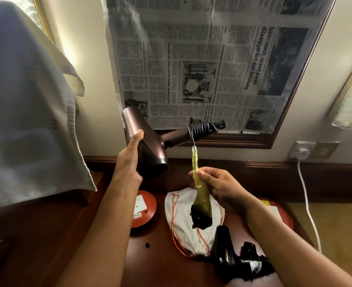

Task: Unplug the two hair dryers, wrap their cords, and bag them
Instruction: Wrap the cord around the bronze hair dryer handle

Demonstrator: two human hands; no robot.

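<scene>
While cord was wound: bronze hair dryer (144,141), held aloft.
Left hand (129,162) gripped barrel steady; right hand (214,185) pinched plug end (200,201), likely finishing wrap above drawstring bag (183,224).

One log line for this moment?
left hand: grips bronze dryer | right hand: holds plug end | cord: wrapped on handle

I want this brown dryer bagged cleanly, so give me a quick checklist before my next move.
1. Brown hair dryer held firmly by left hand: ok.
2. Cord coiled round the handle: ok.
3. Plug free of the wall socket: ok, it hangs below the right hand.
4. Plug end tucked in: not ok, loose.
5. White drawstring bag open: cannot tell.
6. Black hair dryer bagged: not ok, it lies on the desk.
</scene>
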